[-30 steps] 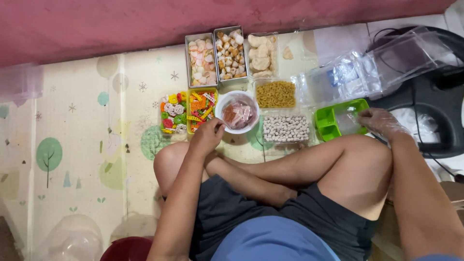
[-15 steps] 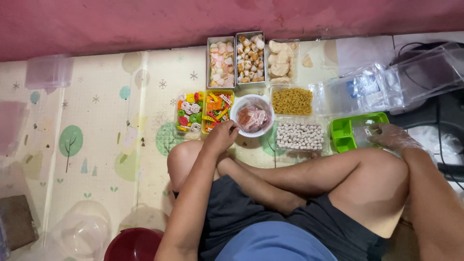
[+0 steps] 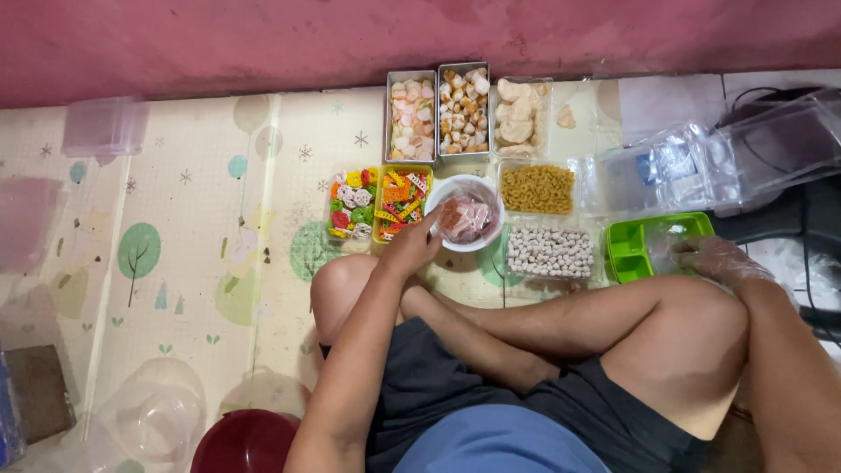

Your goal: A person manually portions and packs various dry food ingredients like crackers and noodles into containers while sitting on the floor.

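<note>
Left hand (image 3: pixel 410 248) grip clamped on round white bowl (image 3: pixel 466 215) rim; gloved right hand (image 3: pixel 711 258) beside green plastic tray (image 3: pixel 632 250), grip indiscernible.

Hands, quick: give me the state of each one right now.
Left hand: bare, fingers on the near rim of the white bowl; grip cannot be told.
Right hand: in a clear glove, resting at the green tray; grip cannot be told.

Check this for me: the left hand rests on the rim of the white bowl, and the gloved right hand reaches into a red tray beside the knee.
One thing is wrong: the tray is green, not red. The head view shows the left hand on the rim of the white bowl and the gloved right hand reaching into a green tray beside the knee.
</note>
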